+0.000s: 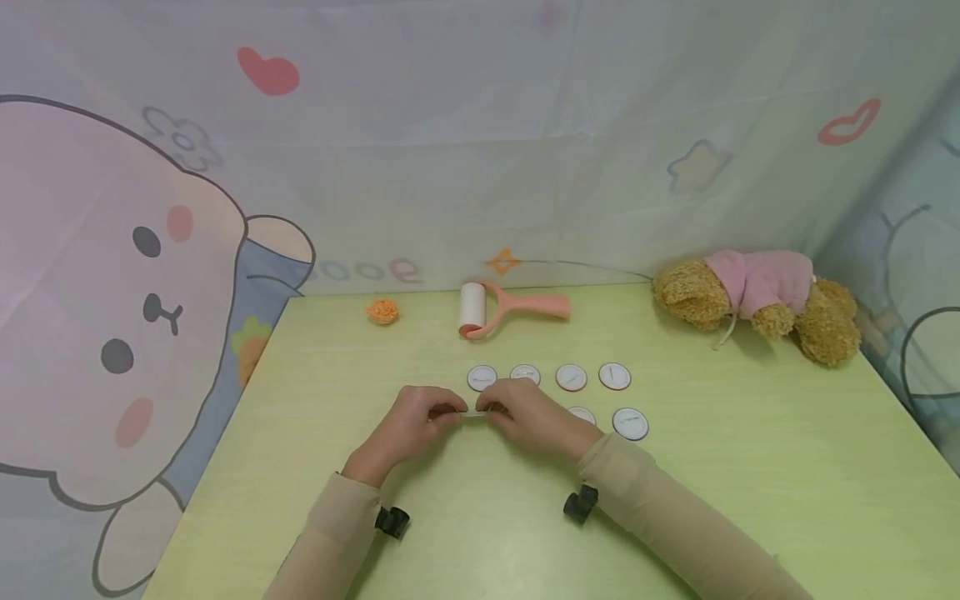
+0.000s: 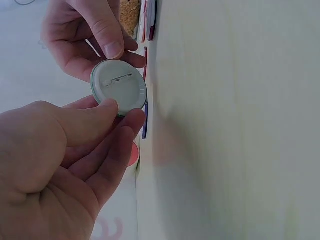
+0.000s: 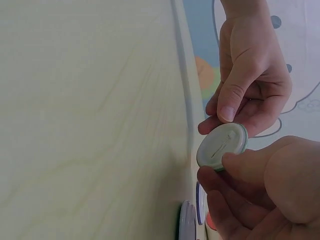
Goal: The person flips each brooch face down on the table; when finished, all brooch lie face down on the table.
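Note:
Between my two hands is a round pin-back button badge (image 1: 475, 414), lifted off the table with its white back and safety pin (image 2: 118, 79) facing me. My left hand (image 1: 416, 421) pinches one edge with thumb and fingers. The opposite edge is pinched by my right hand (image 1: 536, 415), thumb on the back (image 3: 220, 147). A thin green rim shows around the badge in the right wrist view; its front face is hidden. Just beyond and to the right, several more badges (image 1: 615, 376) lie pin side up on the table, some partly covered by my right hand.
A pink-handled lint roller (image 1: 472, 307) lies near the table's back edge, with a small orange tuft (image 1: 383, 312) to its left. At the back right a teddy bear (image 1: 765, 292) in a pink top lies on its side. A printed cloth (image 1: 450, 167) hangs behind the table (image 1: 300, 400).

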Available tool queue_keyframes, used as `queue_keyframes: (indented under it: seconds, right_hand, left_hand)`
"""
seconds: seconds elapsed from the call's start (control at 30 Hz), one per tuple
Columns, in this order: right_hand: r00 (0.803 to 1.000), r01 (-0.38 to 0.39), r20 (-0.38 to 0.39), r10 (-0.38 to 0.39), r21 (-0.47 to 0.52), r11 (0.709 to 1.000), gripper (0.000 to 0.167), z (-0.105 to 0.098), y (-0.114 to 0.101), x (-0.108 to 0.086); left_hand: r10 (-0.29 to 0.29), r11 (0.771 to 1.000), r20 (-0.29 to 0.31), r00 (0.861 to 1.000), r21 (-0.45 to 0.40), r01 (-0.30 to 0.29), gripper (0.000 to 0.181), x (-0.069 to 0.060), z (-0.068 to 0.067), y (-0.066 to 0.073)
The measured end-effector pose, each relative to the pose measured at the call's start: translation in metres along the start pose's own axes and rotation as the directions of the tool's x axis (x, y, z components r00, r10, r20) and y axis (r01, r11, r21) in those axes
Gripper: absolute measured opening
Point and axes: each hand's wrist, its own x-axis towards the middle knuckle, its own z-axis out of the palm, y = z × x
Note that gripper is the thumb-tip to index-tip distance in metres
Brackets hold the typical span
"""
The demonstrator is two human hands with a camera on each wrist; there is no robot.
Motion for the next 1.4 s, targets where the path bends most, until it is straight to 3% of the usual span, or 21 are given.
queue_keyframes:
  seconds: [0.53,1.1,1.4]
  right_hand:
    - [0.996,-0.078,-0.031,0.081,0.070,0.994,0.015,0.0009,-0.0003,0.0014]
    - [0.994,-0.043,-0.097,0.056,0.133,0.990,0.023,0.0014,0.0009,0.0014]
    - [0.991,-0.051,-0.119,0.066,0.127,0.991,0.023,0.0014,-0.0001,0.0009]
  left_hand:
    - [0.006,0.999,-0.017,1.000,-0.032,-0.006,0.014,0.0016,0.0017,-0.0025]
    - [-0.037,0.998,-0.032,0.999,-0.061,0.035,0.024,0.0012,0.0005,0.0025]
    - [-0.016,0.995,-0.040,0.999,-0.095,0.012,0.037,-0.0021,0.0010,0.0020]
